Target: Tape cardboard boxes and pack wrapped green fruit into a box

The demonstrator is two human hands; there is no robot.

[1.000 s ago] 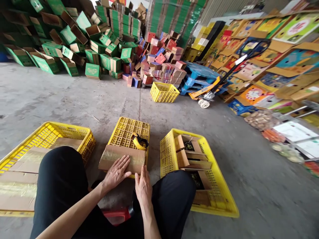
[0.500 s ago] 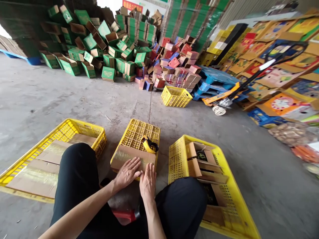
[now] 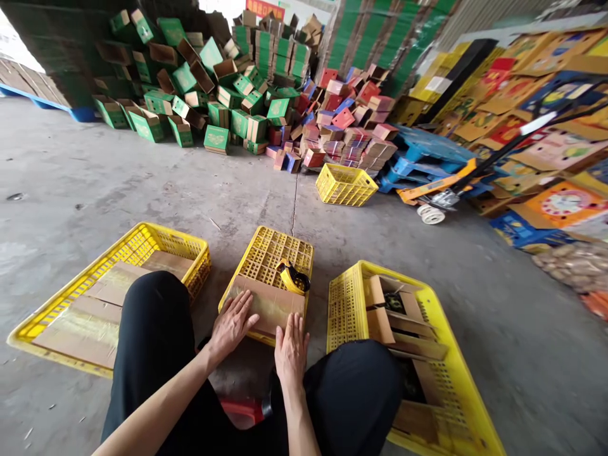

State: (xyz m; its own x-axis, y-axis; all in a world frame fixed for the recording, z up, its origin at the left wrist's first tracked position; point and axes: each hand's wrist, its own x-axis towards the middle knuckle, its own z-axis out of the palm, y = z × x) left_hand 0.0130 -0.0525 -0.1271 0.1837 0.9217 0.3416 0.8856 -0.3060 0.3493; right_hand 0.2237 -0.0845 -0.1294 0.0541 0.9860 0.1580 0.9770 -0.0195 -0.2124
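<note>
A taped brown cardboard box (image 3: 268,303) lies on an upturned yellow crate (image 3: 280,244) between my knees. My left hand (image 3: 232,324) rests flat on the box's near left part, fingers stretched out. At the near right edge, my right hand (image 3: 291,351) touches the box with its fingers straight and the palm down. Neither hand grips anything. Just beyond the box, a yellow and black tape dispenser (image 3: 293,277) lies on the crate. Clear tape runs across the box top.
To the left, a yellow crate (image 3: 23,335) holds taped boxes. On the right, another yellow crate (image 3: 342,310) has open-flapped boxes with dark contents. Farther off are a small yellow crate (image 3: 346,185), piled green cartons (image 3: 216,139), blue pallets (image 3: 422,149) and a pallet jack (image 3: 439,193).
My hands have moved apart: the left one has slid leftward over the box, while the right one stays by its near right edge. The view has shifted slightly.
</note>
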